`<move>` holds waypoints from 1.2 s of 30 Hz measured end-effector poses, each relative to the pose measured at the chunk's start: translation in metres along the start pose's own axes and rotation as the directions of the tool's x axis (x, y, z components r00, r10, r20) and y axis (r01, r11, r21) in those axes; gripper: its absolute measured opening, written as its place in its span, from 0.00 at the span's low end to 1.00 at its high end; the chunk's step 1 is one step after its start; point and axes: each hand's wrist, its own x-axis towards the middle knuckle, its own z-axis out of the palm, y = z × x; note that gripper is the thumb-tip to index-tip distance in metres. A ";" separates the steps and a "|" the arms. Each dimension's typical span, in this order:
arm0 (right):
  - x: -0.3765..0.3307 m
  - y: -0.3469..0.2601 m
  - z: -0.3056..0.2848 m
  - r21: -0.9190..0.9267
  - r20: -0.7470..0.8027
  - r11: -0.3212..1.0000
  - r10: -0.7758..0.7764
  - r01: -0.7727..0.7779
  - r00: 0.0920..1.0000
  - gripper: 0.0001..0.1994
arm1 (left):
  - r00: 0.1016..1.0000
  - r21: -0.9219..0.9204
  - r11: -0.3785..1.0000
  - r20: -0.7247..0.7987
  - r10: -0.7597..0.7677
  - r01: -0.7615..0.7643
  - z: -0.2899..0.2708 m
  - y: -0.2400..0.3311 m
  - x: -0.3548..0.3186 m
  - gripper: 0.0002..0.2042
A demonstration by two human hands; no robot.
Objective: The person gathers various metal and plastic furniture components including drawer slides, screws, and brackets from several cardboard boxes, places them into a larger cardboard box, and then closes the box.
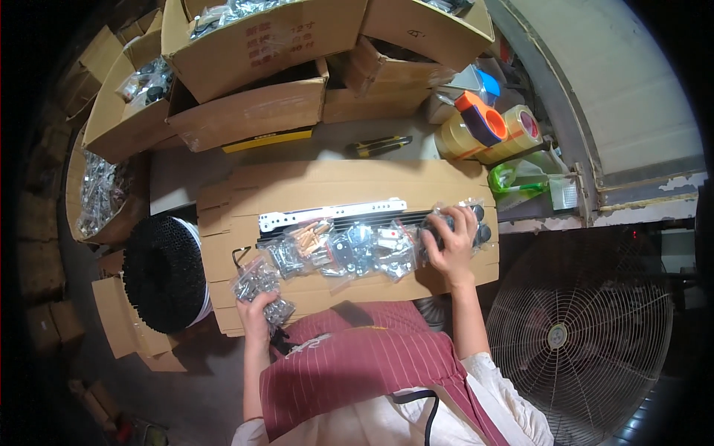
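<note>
At the near left edge of a flat cardboard sheet [349,180], my left hand [254,311] grips a clear bag of small metal hardware [256,278]. My right hand [454,249] rests at the right end of a row of bags, fingers curled over a clear bag of black round parts [482,233]; its grip is partly hidden. Between my hands lie a bag with wooden dowels [311,238], a bag of grey metal parts [352,249] and a bag with white and red pieces [394,249]. Behind them lies a white drawer slide [327,213], next to dark rails [364,220]. A black hex key [239,256] sits left.
Open cardboard boxes [249,111] of bagged hardware line the back and left. A yellow-black utility knife [379,146], an orange tape dispenser [483,119] and tape rolls [519,134] sit behind the sheet. A large fan [580,334] stands right; a bundle of black tubes [162,275] stands left.
</note>
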 end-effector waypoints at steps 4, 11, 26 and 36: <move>0.004 -0.001 0.015 0.000 0.115 0.996 -0.086 0.087 0.990 0.12 | 1.000 0.001 1.000 0.020 0.000 0.000 -0.002 0.000 0.002 0.30; 0.002 0.000 0.024 0.041 0.107 0.998 -0.054 0.050 0.993 0.13 | 0.999 0.018 0.999 -0.007 0.044 -0.044 0.001 0.000 -0.001 0.25; 0.011 0.014 0.027 0.154 0.099 0.986 0.053 -0.068 0.994 0.15 | 1.000 0.032 0.999 0.001 0.029 -0.029 -0.004 -0.003 0.002 0.23; 0.035 0.051 0.052 0.237 -0.015 0.961 0.153 -0.145 0.988 0.19 | 0.999 0.049 0.998 0.013 0.050 -0.050 0.002 -0.005 0.003 0.28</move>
